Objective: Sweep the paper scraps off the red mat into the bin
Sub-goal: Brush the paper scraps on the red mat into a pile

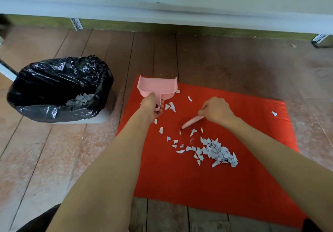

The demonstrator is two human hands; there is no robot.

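Note:
A red mat (180, 177) lies on the wooden floor. White paper scraps (216, 152) are heaped near its middle, with loose pieces spread toward the far left corner and one scrap (274, 113) alone at the right. My left hand (152, 105) grips the handle of a pink dustpan (157, 86), which sits at the mat's far left corner with its mouth facing away. My right hand (216, 110) holds a small pink brush (191, 122) by its handle, its free end pointing down-left just above the scraps. The bin (59, 89), lined with a black bag, stands left of the mat and holds some scraps.
A white bench or table edge (162, 12) runs across the back, with legs at the left (76, 23) and right (320, 40). Bare wooden floorboards (54, 159) surround the mat. A dark object shows at the bottom left corner.

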